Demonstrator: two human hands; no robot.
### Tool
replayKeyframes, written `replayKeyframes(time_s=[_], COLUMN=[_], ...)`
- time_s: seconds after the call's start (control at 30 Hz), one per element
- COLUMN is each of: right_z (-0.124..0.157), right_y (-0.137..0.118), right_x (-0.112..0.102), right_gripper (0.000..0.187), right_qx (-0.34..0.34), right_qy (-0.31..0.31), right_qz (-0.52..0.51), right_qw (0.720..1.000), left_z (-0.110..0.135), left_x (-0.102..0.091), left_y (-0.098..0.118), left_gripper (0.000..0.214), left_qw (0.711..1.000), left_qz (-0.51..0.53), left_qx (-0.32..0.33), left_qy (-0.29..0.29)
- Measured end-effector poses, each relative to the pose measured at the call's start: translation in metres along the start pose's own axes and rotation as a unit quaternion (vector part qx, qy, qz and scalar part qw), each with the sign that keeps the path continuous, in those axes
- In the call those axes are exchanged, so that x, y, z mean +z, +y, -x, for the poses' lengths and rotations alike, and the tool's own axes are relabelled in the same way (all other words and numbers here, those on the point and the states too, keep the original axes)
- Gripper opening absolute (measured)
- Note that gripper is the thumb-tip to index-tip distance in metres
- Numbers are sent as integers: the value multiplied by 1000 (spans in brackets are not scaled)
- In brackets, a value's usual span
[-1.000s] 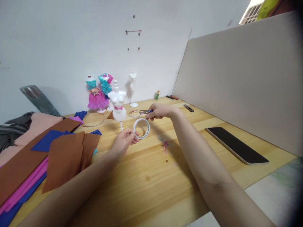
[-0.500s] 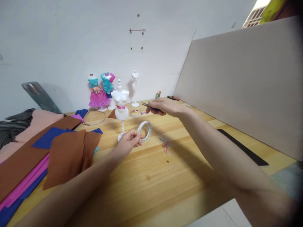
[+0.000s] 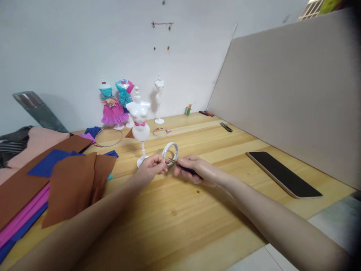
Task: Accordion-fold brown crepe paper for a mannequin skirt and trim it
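Observation:
My left hand (image 3: 153, 165) is closed on the lower edge of a roll of white tape (image 3: 176, 150), which stands upright off the table. In my right hand (image 3: 199, 170) is a pair of small dark-handled snips (image 3: 189, 170), its pointed tips at the tape's lower edge, near my left fingertips. Whether the blades touch the tape I cannot tell. Just behind my left hand stands a white mini dress form (image 3: 140, 113) with a pink band round its waist.
Brown felt (image 3: 70, 184) and other coloured fabrics lie at left. Dressed mini forms (image 3: 113, 109) and a bare one (image 3: 159, 96) stand by the wall. Wire hoops (image 3: 109, 137), a phone (image 3: 283, 175), another pair of snips (image 3: 226, 127) and a small green bottle (image 3: 188, 110) are on the table.
My right hand has come down and toward me, bringing the snips to the tape roll. My left hand still holds the roll. The view has shifted slightly.

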State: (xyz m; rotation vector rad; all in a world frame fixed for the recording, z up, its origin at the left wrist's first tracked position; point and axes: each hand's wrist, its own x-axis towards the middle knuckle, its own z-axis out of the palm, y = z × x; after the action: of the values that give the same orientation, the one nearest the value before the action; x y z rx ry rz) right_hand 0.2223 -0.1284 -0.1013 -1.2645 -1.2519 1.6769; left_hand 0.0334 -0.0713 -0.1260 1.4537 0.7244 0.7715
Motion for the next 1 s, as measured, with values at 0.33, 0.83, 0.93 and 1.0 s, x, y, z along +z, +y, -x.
replayKeyframes(time_s=[0.33,0.83,0.93,1.0], right_z=[-4,1,0,0], right_y=[8,1,2,3], right_x=[0,-2,-3,-4], right_gripper=[43,45,46,47], right_qx=[-15,-15,-19,-18], right_qy=[-5,-10,-11,-11], right_qz=[1,-2,4,6], right_qw=[1000,1000,1000,1000], left_z=[1,2,3,3], left_x=[4,5,7,8], left_y=[-3,-10,-8,-6], left_gripper=[30,36,37,36], left_qw=[1000,997,997,996], left_qz=[-7,73,82,85], left_qx=[-15,-3,-8,-11], left_qy=[-21,-14,-15,-12])
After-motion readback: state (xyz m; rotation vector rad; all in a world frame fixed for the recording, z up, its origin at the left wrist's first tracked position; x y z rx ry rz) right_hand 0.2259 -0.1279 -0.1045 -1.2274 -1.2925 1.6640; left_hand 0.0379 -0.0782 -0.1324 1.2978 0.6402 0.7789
